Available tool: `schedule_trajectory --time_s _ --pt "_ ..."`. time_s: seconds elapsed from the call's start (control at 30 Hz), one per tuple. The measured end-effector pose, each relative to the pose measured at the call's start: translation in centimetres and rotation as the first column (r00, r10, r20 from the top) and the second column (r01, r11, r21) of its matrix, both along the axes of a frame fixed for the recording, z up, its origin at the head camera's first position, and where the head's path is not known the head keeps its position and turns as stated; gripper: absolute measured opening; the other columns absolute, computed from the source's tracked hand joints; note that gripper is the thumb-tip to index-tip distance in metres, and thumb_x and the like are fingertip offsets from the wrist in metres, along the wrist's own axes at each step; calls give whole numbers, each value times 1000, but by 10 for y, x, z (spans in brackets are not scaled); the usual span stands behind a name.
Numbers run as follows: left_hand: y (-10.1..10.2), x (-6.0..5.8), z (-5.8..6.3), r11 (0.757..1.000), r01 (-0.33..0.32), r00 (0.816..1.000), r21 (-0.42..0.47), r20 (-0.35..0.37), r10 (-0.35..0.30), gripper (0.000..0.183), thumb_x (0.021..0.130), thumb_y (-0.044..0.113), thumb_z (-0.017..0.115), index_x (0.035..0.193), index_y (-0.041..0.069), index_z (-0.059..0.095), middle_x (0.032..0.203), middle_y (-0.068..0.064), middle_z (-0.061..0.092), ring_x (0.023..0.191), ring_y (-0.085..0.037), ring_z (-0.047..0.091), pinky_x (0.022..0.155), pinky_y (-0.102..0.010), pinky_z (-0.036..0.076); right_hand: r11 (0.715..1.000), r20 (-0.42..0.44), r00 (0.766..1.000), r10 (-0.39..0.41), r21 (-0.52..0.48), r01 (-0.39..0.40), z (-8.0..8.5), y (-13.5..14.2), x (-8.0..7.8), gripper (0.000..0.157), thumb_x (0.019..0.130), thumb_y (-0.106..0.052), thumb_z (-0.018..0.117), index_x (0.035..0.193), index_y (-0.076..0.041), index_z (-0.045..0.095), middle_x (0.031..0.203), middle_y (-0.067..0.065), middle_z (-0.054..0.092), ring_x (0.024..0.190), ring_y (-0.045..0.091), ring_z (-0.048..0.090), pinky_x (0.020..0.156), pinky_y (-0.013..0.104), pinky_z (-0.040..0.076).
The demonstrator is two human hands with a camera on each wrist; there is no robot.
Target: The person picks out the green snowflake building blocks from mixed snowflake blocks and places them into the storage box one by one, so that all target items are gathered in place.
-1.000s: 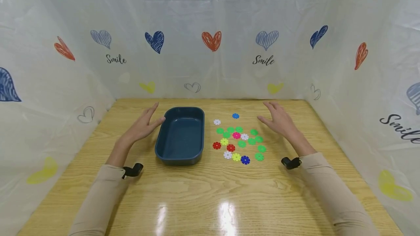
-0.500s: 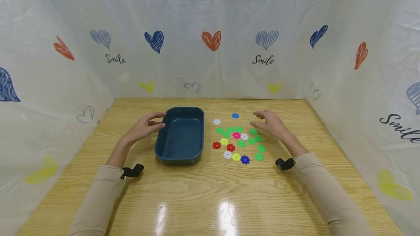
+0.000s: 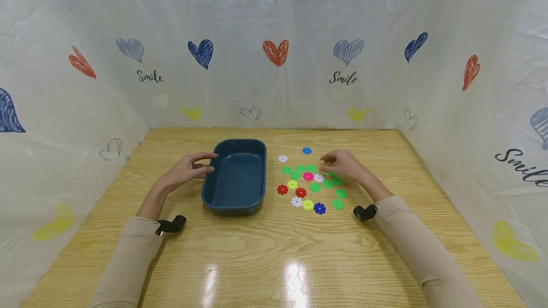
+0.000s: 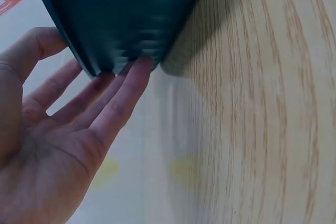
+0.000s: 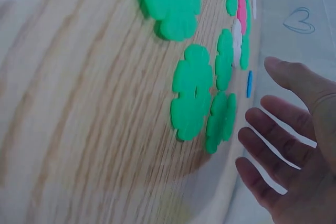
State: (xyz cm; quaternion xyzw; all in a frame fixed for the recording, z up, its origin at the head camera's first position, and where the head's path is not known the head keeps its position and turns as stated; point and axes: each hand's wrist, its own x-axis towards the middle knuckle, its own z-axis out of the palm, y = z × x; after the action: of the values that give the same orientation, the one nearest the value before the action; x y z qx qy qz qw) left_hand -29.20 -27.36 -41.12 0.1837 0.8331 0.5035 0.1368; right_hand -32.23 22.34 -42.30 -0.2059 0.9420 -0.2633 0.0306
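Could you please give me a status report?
Left hand at left edge of tray. Right hand, holding nothing, above green discs. Green discs lying on table. Nothing visibly blocking.

**Strip between tray and discs lets a hand pass**

I see a strip of the wooden table [image 3: 265, 255] between the dark blue tray [image 3: 233, 211] and the flat discs [image 3: 315, 187]; a hand could pass there. The tray's raised walls block low passage, and the left hand [image 3: 181, 173] occupies its outer left side. The right hand [image 3: 342, 163] closes the discs' far right corner. Toward the person, I have wide room; behind, the curtain [image 3: 299, 94] is a limit.
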Motion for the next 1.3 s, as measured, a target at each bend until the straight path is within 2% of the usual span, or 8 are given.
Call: schedule_trajectory --time_s 0.33,0.43,0.67,1.03,1.2,1.3 --pt "-4 -2 -2 999 16 998 48 63 -19 54 100 25 57 150 13 39 161 -17 24 136 -44 42 100 -47 51 997 28 996 81 10 -82 -4 -8 -9 43 88 -26 75 119 2 68 112 16 72 103 29 67 90 43 55" --pt "-4 -3 -2 999 12 998 45 66 -15 54 100 26 58 150 14 39 161 -17 24 136 -44 42 100 -47 51 994 21 994 108 17 -108 -5 -10 -12 40 87 -25 76 117 1 70 109 14 72 99 27 66 87 41 56" --pt "-2 -3 -1 999 10 998 45 65 -13 55 100 25 58 150 14 39 161 -17 25 136 -44 42 99 -47 52 991 14 993 114 67 -115 -6 -12 -16 37 85 -30 78 114 -6 73 101 7 67 91 19 58 79 34 51" --pt "-2 -1 0 1000 1 999 22 54 -2 55 101 27 57 151 14 39 162 -16 23 137 -44 42 98 -46 52 980 -6 986 164 115 -163 -3 -24 -22 30 84 -31 79 105 -9 76 94 3 69 83 14 61 74 29 53" --pt "0 0 0 1000 2 998 13 66 -3 56 101 28 57 152 15 37 162 -16 23 137 -44 41 93 -44 55 978 14 988 156 136 -157 -4 -23 -23 29 84 -33 78 103 -11 76 95 2 69 82 13 62 73 28 54" --pt "1 -1 -2 1000 3 997 24 83 -5 57 101 26 56 153 15 36 162 -16 22 138 -44 39 85 -37 58 976 0 989 150 157 -148 -3 -22 -23 29 84 -35 78 101 -12 77 94 1 70 81 12 63 73 29 54"
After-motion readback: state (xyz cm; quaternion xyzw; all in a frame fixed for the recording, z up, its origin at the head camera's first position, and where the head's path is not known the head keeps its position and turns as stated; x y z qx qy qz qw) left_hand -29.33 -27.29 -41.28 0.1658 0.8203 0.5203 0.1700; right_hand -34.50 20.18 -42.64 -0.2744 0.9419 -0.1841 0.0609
